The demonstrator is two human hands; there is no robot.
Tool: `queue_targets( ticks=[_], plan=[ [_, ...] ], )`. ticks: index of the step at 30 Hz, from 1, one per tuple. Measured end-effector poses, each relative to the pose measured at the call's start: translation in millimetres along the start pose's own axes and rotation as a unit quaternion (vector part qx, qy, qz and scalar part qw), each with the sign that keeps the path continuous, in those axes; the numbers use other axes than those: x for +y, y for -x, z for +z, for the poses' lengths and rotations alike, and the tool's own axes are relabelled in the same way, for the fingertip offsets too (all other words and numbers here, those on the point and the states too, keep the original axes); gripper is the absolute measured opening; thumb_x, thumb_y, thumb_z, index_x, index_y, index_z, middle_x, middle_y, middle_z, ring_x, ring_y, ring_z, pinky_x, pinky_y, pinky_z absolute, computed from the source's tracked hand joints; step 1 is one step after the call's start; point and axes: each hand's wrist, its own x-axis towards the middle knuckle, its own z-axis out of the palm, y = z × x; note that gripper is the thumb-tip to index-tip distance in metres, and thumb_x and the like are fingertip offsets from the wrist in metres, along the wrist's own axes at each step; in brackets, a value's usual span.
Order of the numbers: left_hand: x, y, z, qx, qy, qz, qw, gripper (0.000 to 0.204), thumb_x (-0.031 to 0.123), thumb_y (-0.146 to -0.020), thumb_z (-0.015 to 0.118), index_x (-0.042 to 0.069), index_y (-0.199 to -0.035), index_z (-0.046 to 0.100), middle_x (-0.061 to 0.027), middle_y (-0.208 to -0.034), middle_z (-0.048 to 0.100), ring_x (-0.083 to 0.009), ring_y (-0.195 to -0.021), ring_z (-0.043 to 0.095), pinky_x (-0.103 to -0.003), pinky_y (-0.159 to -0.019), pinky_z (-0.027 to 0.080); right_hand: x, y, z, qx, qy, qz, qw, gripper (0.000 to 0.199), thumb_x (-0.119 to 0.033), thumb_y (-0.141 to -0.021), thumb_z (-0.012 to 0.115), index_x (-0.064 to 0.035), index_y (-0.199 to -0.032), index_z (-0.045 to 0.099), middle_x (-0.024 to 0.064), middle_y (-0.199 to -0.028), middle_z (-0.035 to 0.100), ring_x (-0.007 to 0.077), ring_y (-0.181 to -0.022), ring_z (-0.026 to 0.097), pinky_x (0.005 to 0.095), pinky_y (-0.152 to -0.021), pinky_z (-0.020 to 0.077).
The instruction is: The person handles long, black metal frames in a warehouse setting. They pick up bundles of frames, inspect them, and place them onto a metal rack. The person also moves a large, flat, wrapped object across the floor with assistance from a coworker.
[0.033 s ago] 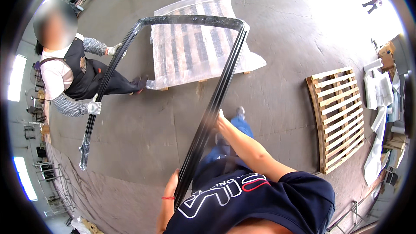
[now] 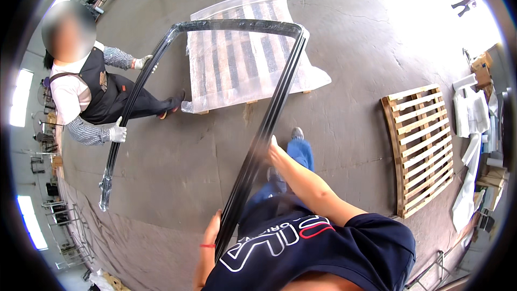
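A large black U-shaped frame, made of grooved bars with clear film at its bend and far end, is held off the floor. My right hand grips its near bar from the right side; most of the fingers are hidden behind the bar. Lower down, my left hand, with a red band at its wrist, holds the same bar near its end. Across from me a co-worker in white gloves holds the opposite bar with both hands, one glove low and the other glove higher up.
Beyond the frame lies a pallet covered with clear plastic sheet. A bare wooden pallet is on the floor to the right, with white wrapping material and boxes past it. Two people show at the far upper right.
The co-worker's foot and my own feet have shifted slightly. The frame and the hands on it stay nearly where they were.
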Motion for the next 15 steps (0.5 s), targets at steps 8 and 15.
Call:
queue_targets(
  ticks=[8,15],
  plan=[
    [122.5,-46.3,32.4,0.024,-0.057,0.02,0.998,0.06,0.04,-0.09,0.022,-0.01,-0.098,0.055,-0.0199,-0.093,0.059,-0.0248,-0.093,0.053,-0.034,-0.086,0.036,-83.4,-108.1,33.2,0.071,0.082,-0.048,0.993,0.036,-0.034,-0.08,0.035,-0.0078,-0.06,0.049,0.0107,-0.049,0.046,0.0255,-0.04,0.045,0.0383,-0.036,0.0382],
    [187.9,-127.4,25.3,0.035,-0.106,0.057,0.992,0.063,0.043,-0.089,0.022,-0.011,-0.097,0.055,-0.029,-0.095,0.056,-0.0371,-0.098,0.051,-0.038,-0.088,0.033,-128.9,-149.9,111.0,0.09,0.14,-0.066,0.984,0.037,-0.03,-0.081,0.032,-0.0013,-0.065,0.049,0.0169,-0.055,0.051,0.032,-0.051,0.054,0.0437,-0.049,0.0471]
  ],
)
